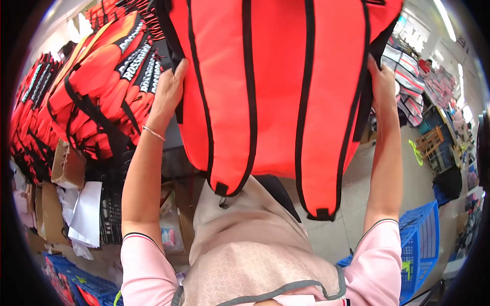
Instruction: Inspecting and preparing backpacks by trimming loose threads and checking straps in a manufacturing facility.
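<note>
A red backpack (275, 102) with black edging hangs in front of me, its two wide shoulder straps facing me. The left strap (224, 117) and the right strap (326, 117) dangle at their lower ends, each tipped with a black tab. My left hand (171, 89) grips the bag's black left side, thumb showing and fingers hidden behind. On the opposite side my right hand (382, 84) holds the black edge in the same way. The top of the bag runs out of the picture.
Stacked red and black bags (107, 86) fill the left side. Below them are a cardboard box (68, 164), white paper (86, 214) and a black crate (113, 209). A blue plastic basket (419, 250) stands at lower right, near a small wooden stool (430, 140).
</note>
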{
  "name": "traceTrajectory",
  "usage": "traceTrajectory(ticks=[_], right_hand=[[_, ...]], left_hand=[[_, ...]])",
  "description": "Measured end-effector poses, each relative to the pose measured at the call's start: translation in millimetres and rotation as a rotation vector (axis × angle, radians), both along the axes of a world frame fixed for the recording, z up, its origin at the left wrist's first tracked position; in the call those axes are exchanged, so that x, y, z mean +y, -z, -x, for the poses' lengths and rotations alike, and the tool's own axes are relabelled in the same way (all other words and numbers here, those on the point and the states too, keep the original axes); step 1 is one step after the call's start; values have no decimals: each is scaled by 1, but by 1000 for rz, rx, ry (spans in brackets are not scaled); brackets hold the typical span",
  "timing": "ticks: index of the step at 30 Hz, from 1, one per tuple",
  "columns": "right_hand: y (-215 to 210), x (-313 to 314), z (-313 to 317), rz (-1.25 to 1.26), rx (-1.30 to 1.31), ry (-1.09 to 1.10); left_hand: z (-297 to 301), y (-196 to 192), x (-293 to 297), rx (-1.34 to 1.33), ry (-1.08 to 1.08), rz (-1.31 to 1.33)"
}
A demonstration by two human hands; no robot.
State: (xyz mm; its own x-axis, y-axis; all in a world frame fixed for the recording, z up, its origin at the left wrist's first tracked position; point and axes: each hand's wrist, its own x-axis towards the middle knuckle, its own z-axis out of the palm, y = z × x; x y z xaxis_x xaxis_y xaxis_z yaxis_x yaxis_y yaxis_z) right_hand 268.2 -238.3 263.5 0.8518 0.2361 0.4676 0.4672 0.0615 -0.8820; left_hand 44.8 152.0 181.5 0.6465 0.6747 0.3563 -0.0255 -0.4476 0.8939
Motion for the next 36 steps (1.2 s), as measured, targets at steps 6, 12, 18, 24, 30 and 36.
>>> traceTrajectory(ticks=[6,12,18,24,30,36], right_hand=[[39,48,24,90,178,-184],[159,108,14,365,38,-168],[256,127,23,770,-26,-54],[184,181,62,606,-452,-188],[178,257,149,682,-828,-572],[264,272,169,1001,-908,-596]], left_hand=[[71,33,20,221,-99,144],[139,132,29,308,-180,243],[183,192,-22,310,-177,466],[184,201,-45,46,-105,667],[185,202,-42,34,-89,684],[176,198,-49,-34,-138,668]])
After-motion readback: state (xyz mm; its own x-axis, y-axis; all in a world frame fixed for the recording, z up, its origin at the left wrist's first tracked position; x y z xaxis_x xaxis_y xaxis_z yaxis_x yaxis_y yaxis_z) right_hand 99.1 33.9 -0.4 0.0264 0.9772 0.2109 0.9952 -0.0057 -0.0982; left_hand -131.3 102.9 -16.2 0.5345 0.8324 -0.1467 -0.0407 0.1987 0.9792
